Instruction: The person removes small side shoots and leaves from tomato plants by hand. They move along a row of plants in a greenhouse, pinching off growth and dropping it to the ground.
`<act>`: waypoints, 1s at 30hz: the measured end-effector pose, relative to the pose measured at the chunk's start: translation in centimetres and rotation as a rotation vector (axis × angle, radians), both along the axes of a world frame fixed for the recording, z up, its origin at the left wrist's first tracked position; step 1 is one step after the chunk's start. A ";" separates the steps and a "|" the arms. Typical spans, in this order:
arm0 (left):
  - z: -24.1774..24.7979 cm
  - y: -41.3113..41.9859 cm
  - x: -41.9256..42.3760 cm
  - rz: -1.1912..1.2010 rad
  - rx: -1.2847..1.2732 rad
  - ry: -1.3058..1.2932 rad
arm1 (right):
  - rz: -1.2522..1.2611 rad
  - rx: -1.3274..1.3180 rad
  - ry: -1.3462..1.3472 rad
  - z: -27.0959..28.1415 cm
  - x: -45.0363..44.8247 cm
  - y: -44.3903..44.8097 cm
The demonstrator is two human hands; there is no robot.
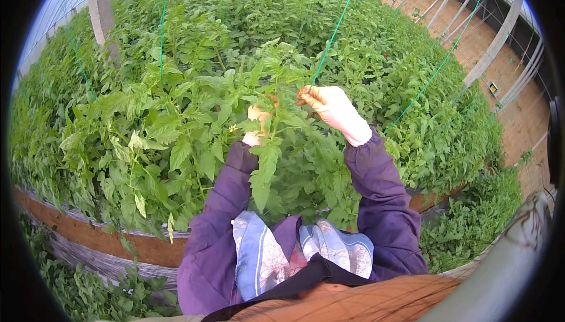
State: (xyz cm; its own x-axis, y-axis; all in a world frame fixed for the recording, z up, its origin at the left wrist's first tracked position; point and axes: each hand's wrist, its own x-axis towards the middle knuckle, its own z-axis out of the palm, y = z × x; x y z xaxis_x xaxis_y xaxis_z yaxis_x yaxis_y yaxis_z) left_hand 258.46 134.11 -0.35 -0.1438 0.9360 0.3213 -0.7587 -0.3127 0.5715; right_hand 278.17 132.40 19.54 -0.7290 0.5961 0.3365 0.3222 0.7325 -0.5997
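A leafy tomato plant (276,114) stands upright in front of me, between my two gloved hands. My left hand (259,119) is among its leaves, left of the stem; foliage hides most of its fingers, so its grip does not show. To the right of the stem, my right hand (324,101) pinches a green twine (329,48) between its fingertips. The twine runs up from there towards the top of the view. A small yellow flower (232,129) shows just left of my left hand.
Dense tomato plants (176,57) surround both hands. Other green twines (162,39) hang at left and right. A concrete post (100,9) stands at upper left, a slanted post (494,42) at right. A large pale pipe (490,260) crosses the lower right.
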 end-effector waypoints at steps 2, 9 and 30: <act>0.6 -0.5 1.1 -0.036 -0.016 0.079 | 0.041 0.361 -0.107 0.8 -1.3 -0.3; 2.9 -5.6 3.1 -0.158 0.028 0.014 | 0.056 0.341 -0.176 2.8 -3.3 1.7; -2.1 -1.3 -3.4 0.161 0.357 0.013 | 0.586 -0.852 1.067 -7.9 -7.2 1.1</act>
